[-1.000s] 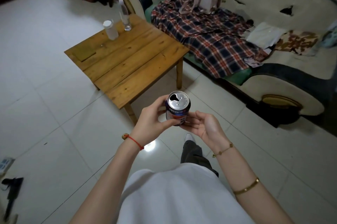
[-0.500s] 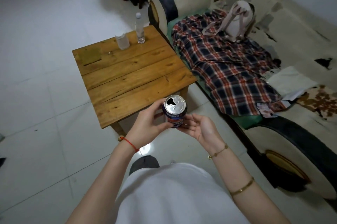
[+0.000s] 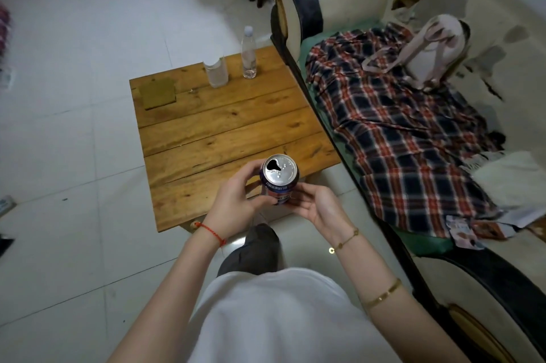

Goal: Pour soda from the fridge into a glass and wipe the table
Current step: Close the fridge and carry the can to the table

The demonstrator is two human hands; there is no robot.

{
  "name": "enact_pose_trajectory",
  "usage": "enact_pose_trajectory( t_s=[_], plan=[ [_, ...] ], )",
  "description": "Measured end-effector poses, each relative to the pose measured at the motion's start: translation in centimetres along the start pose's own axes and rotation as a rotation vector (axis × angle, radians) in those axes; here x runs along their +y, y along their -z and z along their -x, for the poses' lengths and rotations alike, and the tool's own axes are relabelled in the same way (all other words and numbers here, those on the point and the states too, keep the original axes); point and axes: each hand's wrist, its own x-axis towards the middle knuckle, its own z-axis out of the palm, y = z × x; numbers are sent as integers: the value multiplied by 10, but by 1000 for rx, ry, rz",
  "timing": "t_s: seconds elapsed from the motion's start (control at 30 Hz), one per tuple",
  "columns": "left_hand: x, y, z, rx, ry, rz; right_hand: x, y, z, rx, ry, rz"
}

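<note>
- Left hand (image 3: 236,197) grips the opened soda can (image 3: 279,179); right hand (image 3: 317,206) cups it — fingers curled.
- Keep it upright until over the glass (image 3: 217,74) on the desk (image 3: 224,126) — then tilt slowly.

You have stepped closer to the surface (image 3: 224,126); the can (image 3: 279,179) in your hands now hangs over its near edge, and the glass (image 3: 217,74) sits nearer ahead.

A silver top and a blue, red and white side are shown by the soda can (image 3: 279,179). Honey-brown planks are seen on the table (image 3: 224,138), an olive-brown cloth (image 3: 157,93) at its far left. A red, navy and white plaid is borne by the blanket (image 3: 399,141) on the right.
</note>
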Motion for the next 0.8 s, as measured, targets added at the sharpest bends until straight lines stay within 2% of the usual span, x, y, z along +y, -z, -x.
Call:
enact_pose_trajectory(
  t_s=[0.2,0.63,0.8],
  plan=[
    [-15,13,-84,100,73,109,-57,-32,-76,-18,46,134],
    [-55,36,-239,239,137,143,-158,-89,-212,2,19,208],
    [-83,28,-286,304,190,165,-170,-90,-272,-14,105,439]
  ],
)
